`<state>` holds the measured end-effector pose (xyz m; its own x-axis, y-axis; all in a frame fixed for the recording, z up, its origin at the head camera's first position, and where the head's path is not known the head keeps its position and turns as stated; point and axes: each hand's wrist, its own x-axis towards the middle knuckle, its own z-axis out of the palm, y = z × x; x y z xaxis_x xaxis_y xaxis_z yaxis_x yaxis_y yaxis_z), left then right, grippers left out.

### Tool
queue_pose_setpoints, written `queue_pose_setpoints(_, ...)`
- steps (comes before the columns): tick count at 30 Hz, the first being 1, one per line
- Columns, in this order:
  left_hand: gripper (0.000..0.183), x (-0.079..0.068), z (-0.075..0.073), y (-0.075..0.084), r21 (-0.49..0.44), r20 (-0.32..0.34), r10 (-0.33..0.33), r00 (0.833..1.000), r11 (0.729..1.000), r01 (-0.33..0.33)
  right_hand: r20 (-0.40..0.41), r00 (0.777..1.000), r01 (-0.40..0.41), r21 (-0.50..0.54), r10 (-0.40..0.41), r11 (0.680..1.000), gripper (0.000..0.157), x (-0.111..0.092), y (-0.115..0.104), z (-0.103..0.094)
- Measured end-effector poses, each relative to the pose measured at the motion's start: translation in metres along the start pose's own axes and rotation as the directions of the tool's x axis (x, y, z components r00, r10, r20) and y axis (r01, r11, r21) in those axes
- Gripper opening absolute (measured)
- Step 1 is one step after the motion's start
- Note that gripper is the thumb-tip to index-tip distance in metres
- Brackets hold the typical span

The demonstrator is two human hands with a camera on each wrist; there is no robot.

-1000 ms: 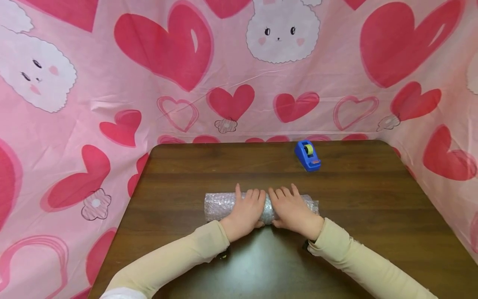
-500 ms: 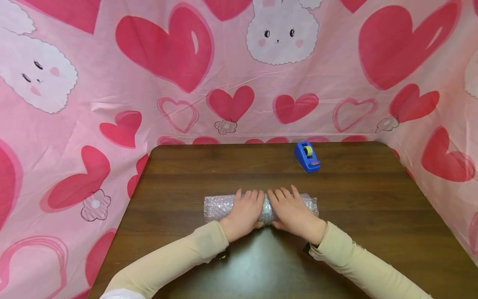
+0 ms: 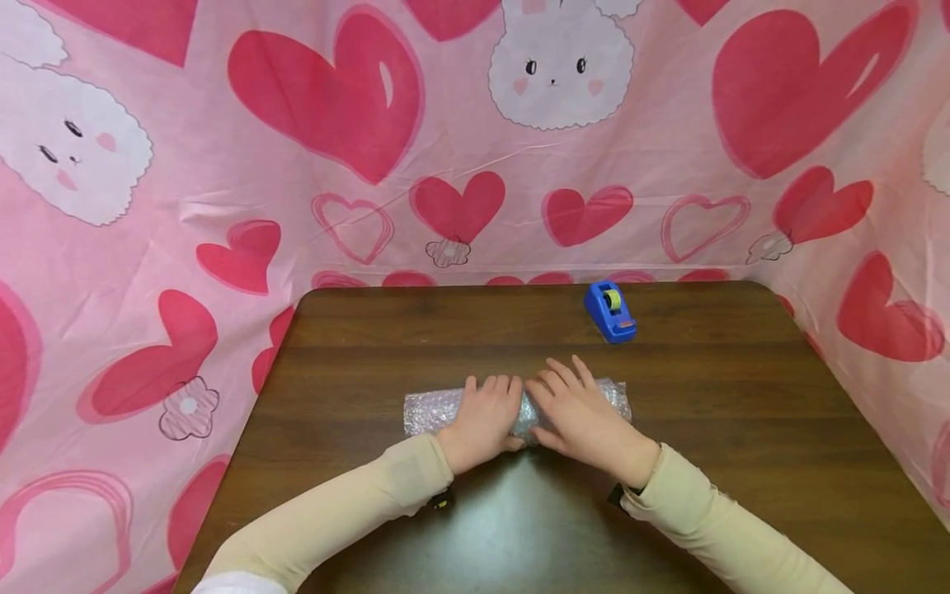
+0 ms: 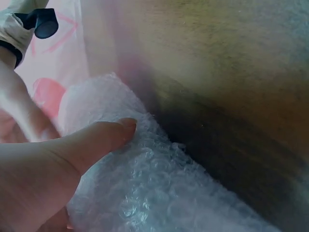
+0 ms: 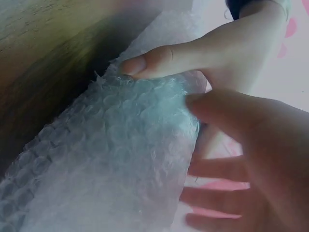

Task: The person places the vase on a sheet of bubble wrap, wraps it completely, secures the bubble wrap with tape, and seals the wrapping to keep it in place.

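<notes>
A roll of bubble wrap [image 3: 430,411] lies crosswise on the brown table, seen in all three views. My left hand [image 3: 482,422] grips it left of its middle, the thumb [image 4: 108,137] on the near side and the fingers over the far side. Just right of that, my right hand [image 3: 586,419] is over the roll with its fingers spread and fairly straight. The right wrist view has the right thumb [image 5: 217,108] at the roll's edge and the other fingers extended beside it. A faint bluish tint shows through the wrap between the hands; whatever is inside is hidden.
A blue tape dispenser [image 3: 612,312] with a yellowish tape roll stands towards the back of the wooden table [image 3: 356,330], right of centre. Pink cloth [image 3: 460,148] printed with hearts and rabbit faces hangs behind the table and along both sides.
My right hand has loosened its hold, its fingers lifting and spreading away from the roll. The left hand keeps its grip, and the roll has barely shifted.
</notes>
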<state>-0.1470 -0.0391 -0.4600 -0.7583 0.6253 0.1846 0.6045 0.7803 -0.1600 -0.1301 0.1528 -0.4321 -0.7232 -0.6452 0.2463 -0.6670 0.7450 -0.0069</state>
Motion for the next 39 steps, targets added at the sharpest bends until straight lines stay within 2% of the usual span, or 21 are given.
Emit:
queue_pose_setpoints(3, 0.089, 0.002, -0.003, -0.002, -0.002, 0.059, -0.022, 0.998, 1.000, 0.022, -0.059, 0.998, 0.021, 0.026, -0.020, 0.999, 0.050, 0.001, 0.001, -0.004)
queue_pose_setpoints(5, 0.094, 0.005, -0.006, -0.003, -0.022, 0.125, -0.037, 0.991, 0.999, 0.040, -0.098, 0.995, 0.024, 0.048, -0.019, 0.999, 0.044, 0.001, 0.002, -0.006)
queue_pose_setpoints(8, 0.093, 0.011, -0.010, -0.006, -0.085, 0.227, -0.070, 0.971, 0.992, 0.092, -0.152, 0.988, 0.023, 0.080, -0.011, 0.997, 0.038, -0.001, 0.004, -0.007)
queue_pose_setpoints(11, 0.082, 0.019, -0.012, -0.009, -0.146, 0.297, -0.090, 0.951, 0.980, 0.138, -0.207, 0.978, 0.013, 0.099, 0.007, 0.995, 0.034, -0.004, 0.009, -0.008)
queue_pose_setpoints(14, 0.074, 0.025, -0.014, -0.012, -0.180, 0.331, -0.096, 0.939, 0.970, 0.162, -0.249, 0.968, 0.004, 0.109, 0.023, 0.994, 0.033, -0.007, 0.016, -0.008)
queue_pose_setpoints(18, 0.074, 0.029, -0.018, -0.015, -0.214, 0.360, -0.095, 0.928, 0.960, 0.182, -0.281, 0.958, -0.010, 0.137, 0.048, 0.991, 0.031, -0.011, 0.023, -0.008)
queue_pose_setpoints(24, 0.074, 0.032, -0.018, -0.019, -0.305, 0.412, -0.104, 0.905, 0.920, 0.245, -0.292, 0.952, -0.040, 0.170, 0.089, 0.985, 0.028, -0.018, 0.026, -0.007)
queue_pose_setpoints(26, 0.071, 0.034, -0.014, -0.023, -0.349, 0.431, -0.116, 0.895, 0.893, 0.284, -0.286, 0.954, -0.043, 0.179, 0.094, 0.983, 0.026, -0.020, 0.026, -0.006)
queue_pose_setpoints(28, 0.071, 0.035, -0.011, -0.026, -0.402, 0.452, -0.137, 0.881, 0.851, 0.338, -0.276, 0.956, -0.048, 0.191, 0.101, 0.980, 0.026, -0.021, 0.027, -0.005)
queue_pose_setpoints(31, 0.077, 0.036, -0.009, -0.030, -0.487, 0.500, -0.165, 0.850, 0.759, 0.433, -0.263, 0.958, -0.060, 0.201, 0.113, 0.978, 0.027, -0.023, 0.027, -0.004)
queue_pose_setpoints(32, 0.082, 0.036, -0.008, -0.030, -0.513, 0.520, -0.168, 0.838, 0.723, 0.463, -0.260, 0.958, -0.064, 0.204, 0.117, 0.977, 0.027, -0.023, 0.027, -0.004)
queue_pose_setpoints(34, 0.094, 0.034, -0.009, -0.029, -0.542, 0.561, -0.160, 0.812, 0.670, 0.507, -0.258, 0.958, -0.069, 0.206, 0.122, 0.976, 0.027, -0.024, 0.027, -0.003)
queue_pose_setpoints(35, 0.098, 0.033, -0.009, -0.027, -0.550, 0.578, -0.153, 0.802, 0.653, 0.521, -0.261, 0.958, -0.067, 0.207, 0.121, 0.976, 0.027, -0.024, 0.028, -0.002)
queue_pose_setpoints(37, 0.103, 0.031, -0.010, -0.024, -0.559, 0.598, -0.138, 0.789, 0.635, 0.534, -0.265, 0.957, -0.061, 0.205, 0.116, 0.977, 0.027, -0.024, 0.028, -0.001)
queue_pose_setpoints(39, 0.106, 0.030, -0.013, -0.022, -0.556, 0.602, -0.131, 0.788, 0.639, 0.532, -0.272, 0.956, -0.052, 0.204, 0.108, 0.978, 0.027, -0.023, 0.029, 0.000)
